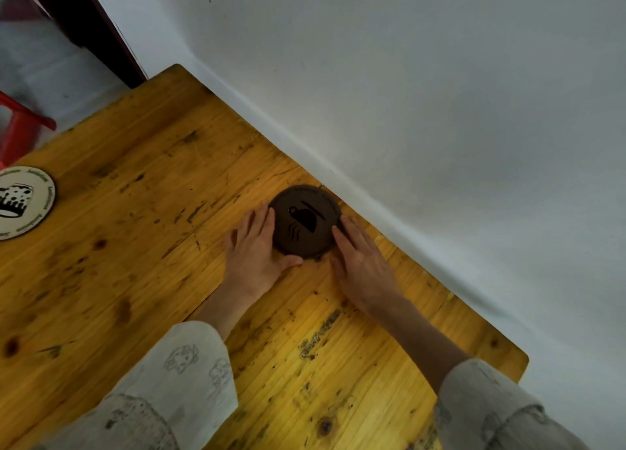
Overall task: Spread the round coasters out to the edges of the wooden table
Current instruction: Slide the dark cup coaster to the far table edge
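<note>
A dark brown round coaster (305, 221) with a black cup print lies flat on the wooden table (135, 246), close to the table's edge along the white wall. My left hand (255, 249) rests flat against the coaster's left rim, with the thumb curled under its near side. On the opposite side, my right hand (362, 256) lies flat with its fingertips touching the right rim. Neither hand lifts the coaster. A cream round coaster (25, 202) with a black mug drawing sits at the table's left edge, partly cut off by the frame.
A white wall (440, 110) runs along the table's far right edge. A red stool (20, 127) stands beyond the table's left corner, and a dark wooden door frame (98, 29) rises at the top left.
</note>
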{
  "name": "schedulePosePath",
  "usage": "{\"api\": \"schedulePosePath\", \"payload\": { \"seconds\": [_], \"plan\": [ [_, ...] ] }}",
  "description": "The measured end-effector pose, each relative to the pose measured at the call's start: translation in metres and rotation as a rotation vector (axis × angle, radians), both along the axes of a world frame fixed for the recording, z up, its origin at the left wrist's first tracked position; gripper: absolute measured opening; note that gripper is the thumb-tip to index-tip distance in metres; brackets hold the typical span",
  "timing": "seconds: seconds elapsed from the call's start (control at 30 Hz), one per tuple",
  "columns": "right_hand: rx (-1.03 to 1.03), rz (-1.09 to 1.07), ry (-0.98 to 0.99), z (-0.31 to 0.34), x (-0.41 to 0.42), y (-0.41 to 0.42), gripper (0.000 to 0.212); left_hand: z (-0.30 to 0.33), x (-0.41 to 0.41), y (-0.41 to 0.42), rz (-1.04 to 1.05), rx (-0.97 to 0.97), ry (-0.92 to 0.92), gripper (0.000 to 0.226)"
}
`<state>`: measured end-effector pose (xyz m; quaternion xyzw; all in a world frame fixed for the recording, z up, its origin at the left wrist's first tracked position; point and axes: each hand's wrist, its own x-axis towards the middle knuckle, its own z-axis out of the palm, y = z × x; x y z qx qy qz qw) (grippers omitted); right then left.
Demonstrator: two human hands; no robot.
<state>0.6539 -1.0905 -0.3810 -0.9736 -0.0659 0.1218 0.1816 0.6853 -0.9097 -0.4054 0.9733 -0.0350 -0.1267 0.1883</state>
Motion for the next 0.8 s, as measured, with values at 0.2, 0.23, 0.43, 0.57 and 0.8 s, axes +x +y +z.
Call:
{"api": "schedulePosePath", "payload": {
  "seconds": [0.2, 0.23, 0.43, 0.57, 0.8],
  "plan": [
    [-0.024, -0.011, -0.006, -0.002, 0.002, 0.001, 0.053, -0.002, 0.007, -0.001, 0.001, 0.004, -0.007, 0.100],
    [-0.030, -0.017, -0.012, -0.002, 0.003, 0.001, 0.053, -0.003, 0.007, -0.001, 0.000, 0.005, -0.005, 0.099],
    [-0.035, -0.049, -0.038, -0.004, 0.005, 0.001, 0.051, -0.002, 0.011, -0.003, 0.006, 0.001, 0.042, 0.096],
    [-0.032, -0.044, -0.023, -0.007, 0.004, 0.001, 0.053, -0.001, 0.013, -0.006, 0.006, 0.033, 0.074, 0.094],
    [0.034, -0.039, 0.099, 0.009, -0.018, -0.004, 0.058, 0.013, -0.014, -0.001, 0.030, -0.024, 0.148, 0.100]
  ]
}}
